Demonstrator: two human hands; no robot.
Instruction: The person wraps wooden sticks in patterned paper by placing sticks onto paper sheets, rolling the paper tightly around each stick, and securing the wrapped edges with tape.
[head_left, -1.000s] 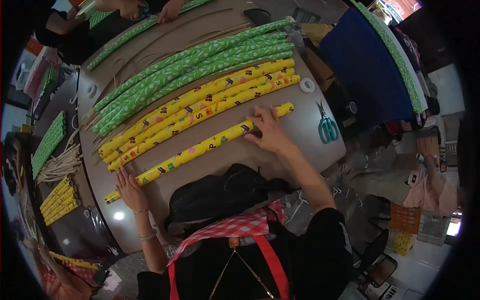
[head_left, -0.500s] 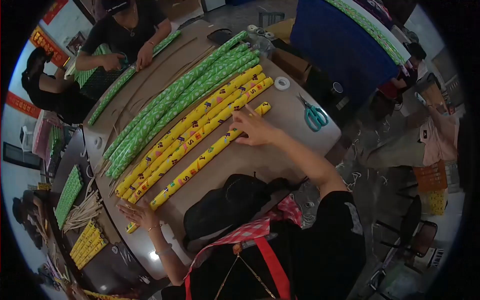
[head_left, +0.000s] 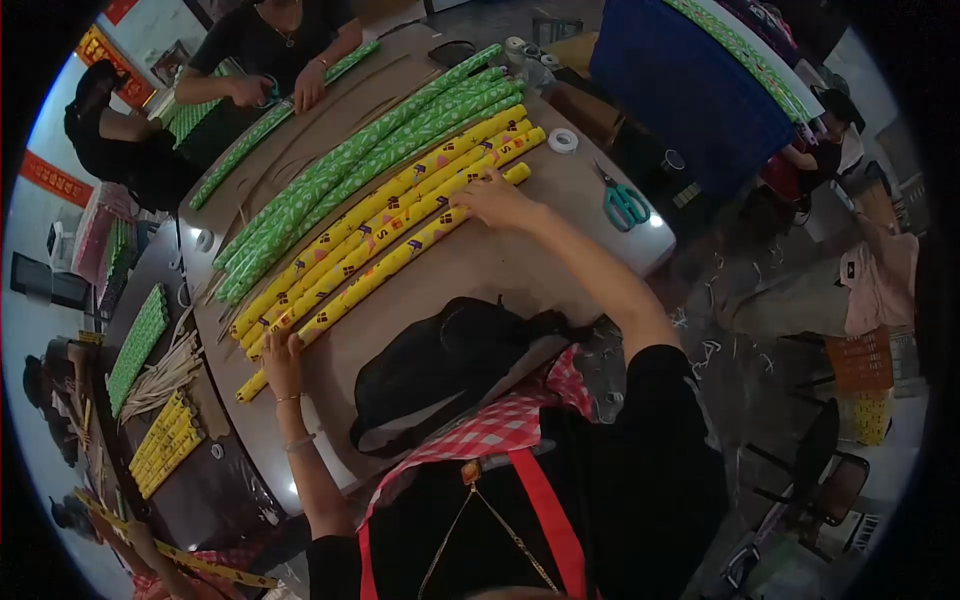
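Note:
Yellow printed rolls (head_left: 385, 238) that look like wrapping paper lie side by side on the table in front of me. My right hand (head_left: 497, 203) rests over the nearest yellow roll (head_left: 405, 252) close to its right end, thumb and fingers apart, fingertips reaching the roll behind. At the left end, my left hand (head_left: 283, 362) lies across the same roll, its fingers stretched out onto the neighbouring rolls. Behind them is a bundle of green patterned rolls (head_left: 370, 165). The undersides of both hands are hidden.
Teal-handled scissors (head_left: 625, 207) and a roll of white tape (head_left: 563, 141) lie at the right of the table (head_left: 510, 265). A black bag (head_left: 440, 365) sits at the near edge. Across the table a person (head_left: 275, 50) holds scissors by a green roll (head_left: 240, 155).
The nearest yellow roll has moved away from me, up against the other yellow rolls, with both hands on it. My left hand has shifted forward onto the rolls' ends. The view has shifted slightly.

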